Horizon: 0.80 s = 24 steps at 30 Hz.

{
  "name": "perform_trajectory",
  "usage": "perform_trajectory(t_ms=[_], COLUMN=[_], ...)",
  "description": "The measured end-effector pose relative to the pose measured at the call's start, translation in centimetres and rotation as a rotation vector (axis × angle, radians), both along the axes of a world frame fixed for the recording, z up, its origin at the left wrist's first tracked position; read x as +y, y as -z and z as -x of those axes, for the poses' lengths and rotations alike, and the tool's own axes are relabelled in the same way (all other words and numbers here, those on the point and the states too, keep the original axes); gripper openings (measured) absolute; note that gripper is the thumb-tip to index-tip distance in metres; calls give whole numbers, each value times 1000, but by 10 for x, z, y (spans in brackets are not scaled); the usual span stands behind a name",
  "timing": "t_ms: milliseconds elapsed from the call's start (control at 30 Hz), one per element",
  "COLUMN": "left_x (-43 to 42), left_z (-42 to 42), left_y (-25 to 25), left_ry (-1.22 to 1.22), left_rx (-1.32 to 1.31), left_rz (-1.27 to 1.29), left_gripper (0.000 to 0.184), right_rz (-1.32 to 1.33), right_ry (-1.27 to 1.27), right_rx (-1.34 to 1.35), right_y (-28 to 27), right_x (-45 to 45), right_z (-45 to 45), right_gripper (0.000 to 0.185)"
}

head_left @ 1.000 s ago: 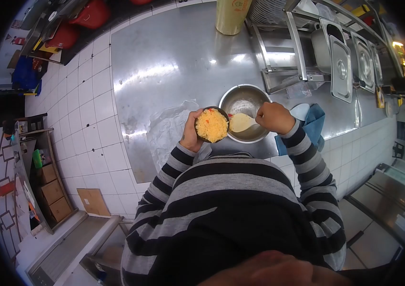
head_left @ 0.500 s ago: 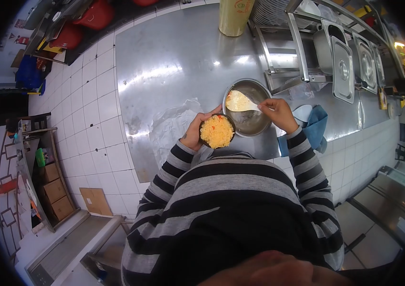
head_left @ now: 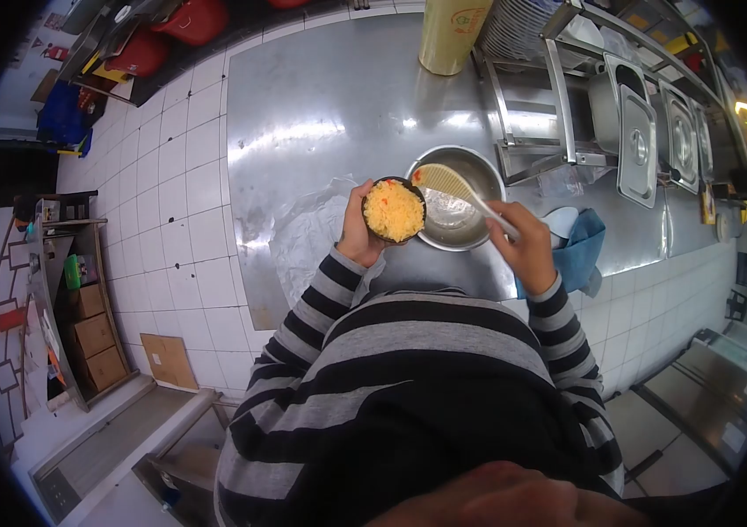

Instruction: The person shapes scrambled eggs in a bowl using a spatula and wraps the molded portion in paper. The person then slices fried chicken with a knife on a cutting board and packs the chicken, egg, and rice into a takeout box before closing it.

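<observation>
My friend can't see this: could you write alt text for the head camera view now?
A person in a striped top holds a dark bowl of what looks like yellow rice in the left hand and a pale paddle in the right hand, over a metal bowl on a steel table. A blue cloth lies to the right.

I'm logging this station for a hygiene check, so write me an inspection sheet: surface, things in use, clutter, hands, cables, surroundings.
Surface: metal table, shiny with reflections.
Things in use: dark bowl heaped with yellow food with red bits; pale paddle, its head over the metal bowl.
Clutter: crumpled sheet at left; blue cloth at right.
Hands: left hand holds the dark bowl; right hand grips the paddle's handle.
Cables: nothing seen.
Surroundings: metal rack, red buckets, white tiles.
</observation>
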<state>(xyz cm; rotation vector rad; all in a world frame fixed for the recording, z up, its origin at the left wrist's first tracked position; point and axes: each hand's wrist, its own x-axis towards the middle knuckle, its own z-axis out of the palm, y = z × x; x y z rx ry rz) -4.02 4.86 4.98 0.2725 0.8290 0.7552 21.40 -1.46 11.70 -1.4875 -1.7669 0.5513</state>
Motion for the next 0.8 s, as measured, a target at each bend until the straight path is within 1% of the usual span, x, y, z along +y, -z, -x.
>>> perform_trajectory(t_ms=[33, 100, 133, 200, 267, 333, 367, 400, 433, 467, 500, 567, 600, 633, 700, 733, 767, 800], left_x=[1, 1, 2, 1, 1, 1, 2, 1, 2, 2, 3, 2, 2, 1, 0, -1, -4, -6], left_z=[-4, -10, -11, -10, -8, -8, -10, -11, -12, -13, -14, -16, -17, -18, -19, -18, -18, -18], left_y=[-5, -9, -8, -5, -1, -2, -2, -1, 1, 1, 0, -3, -4, -3, -2, -3, -4, -6], left_ry=[0, -12, 2, 7, 41, 28, 17, 17, 3, -12, -14, -32, -38, -41, 6, 5, 63, 124], left_rx=[-13, -1, -18, -32, -128, -140, -154, -155, -160, -163, -162, -205, -185, -186, -106, -107, -104, -101], left_rz=[35, 60, 52, 48, 27, 11, -6, -7, -12, -18, -20, -22, -21, -21, -80, -80, -84, -89], left_gripper=[57, 58, 58, 58, 58, 57, 56, 56, 55, 54, 54, 52, 52, 52, 54, 54, 54, 55], right_rz=[-2, -87, -163, -176, -188, -182, -184, 158, 503, 601, 600, 789, 796, 798, 814, 784, 786, 663], right_ry=[-4, -79, -77, -82, -85, -2, -3, 103, 207, 164, 160, 28, 20, 18, 11, 16, 15, -19], right_rx=[-3, -460, -443, -422, -396, 13, 12, 372, 728, 928, 928, 914, 860, 858, 673, 575, 573, 494], right_y=[-3, -8, -6, -4, -1, 5, 6, 7, 8, 10, 14, 20, 19, 18, 16, 20, 27, 33], right_x=[-4, -12, -14, -13, -11, -2, -1, -1, 0, 0, -1, -5, -7, -9, -10, -10, -11, -10], right_z=[6, 13, 16, 11, 8, 4, 3, 3, 2, 1, 1, 2, 8, 11, 15, 14, 13, 13], right_gripper=[26, 35, 43, 42, 40, 29, 29, 24, 24, 24, 24, 20, 21, 21, 22, 23, 23, 23])
